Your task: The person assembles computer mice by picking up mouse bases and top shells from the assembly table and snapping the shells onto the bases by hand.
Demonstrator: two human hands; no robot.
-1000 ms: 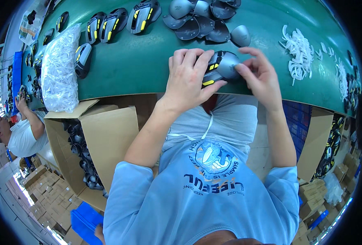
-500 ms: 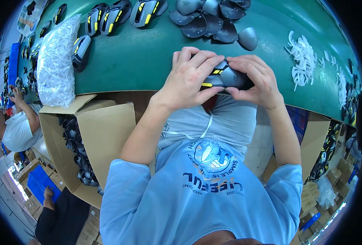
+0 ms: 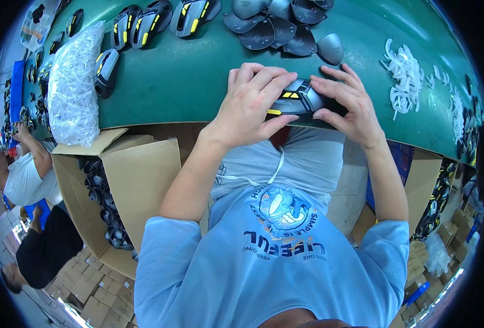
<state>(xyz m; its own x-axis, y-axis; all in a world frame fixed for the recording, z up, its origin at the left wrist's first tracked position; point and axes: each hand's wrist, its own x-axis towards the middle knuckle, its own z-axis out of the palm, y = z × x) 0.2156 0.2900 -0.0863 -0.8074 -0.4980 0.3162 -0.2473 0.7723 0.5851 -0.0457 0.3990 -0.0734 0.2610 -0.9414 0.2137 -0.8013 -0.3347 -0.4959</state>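
Note:
Just past the table's near edge, a grey and black computer mouse [image 3: 298, 100] with yellow accents lies sideways between my hands. My left hand [image 3: 251, 104] is closed round its left end, fingers over the far side and thumb along the near side. At the right end, my right hand [image 3: 351, 101] has its thumb and forefinger bent round the mouse's rounded grey back; its other fingers are lifted and spread. The palm side of this hand hides part of that end. Beyond lies a pile of dark curved shell covers [image 3: 273, 31], with one grey cover [image 3: 330, 49] nearest my hands.
Several mice [image 3: 150, 24] stand at the far left, near a clear bag of plastic pieces [image 3: 75, 87]. White curved strips [image 3: 406, 76] lie on the right of the green table [image 3: 160, 87]. An open carton [image 3: 138, 191] of dark shells stands left of my legs. Two people are at left.
My right hand has loosened and drawn slightly right, its outer fingers lifting off the mouse. The left hand keeps its hold. A person in black at lower left has moved.

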